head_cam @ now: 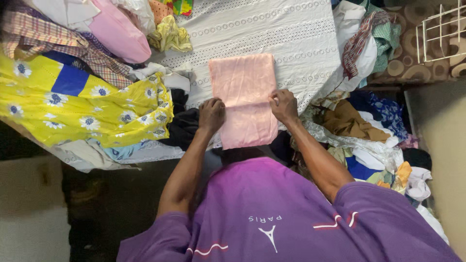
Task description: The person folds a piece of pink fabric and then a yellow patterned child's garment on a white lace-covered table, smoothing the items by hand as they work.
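At nine o'clock a yellow daisy-print cloth (87, 109) sprawls over a heap of checked and pink garments. Just right of it, the left hand (211, 114) presses knuckles-up on the left edge of the folded pink cloth (244, 97), fingers curled shut on that edge, forearm running straight back to the purple sleeve. The pink cloth lies at the centre on a white eyelet sheet (291, 34), its near end hanging off the edge toward the person. The right hand (284, 105) pinches the right edge, fingertips bent closed on the fabric, wrist angled inward. To my eye the overhanging end could drag the fold askew if either grip loosens, and the dark garment (184, 128) under the left side might bunch it. At three o'clock, more clothes (369, 126) pile up, with a white wire rack (439, 34) at two.
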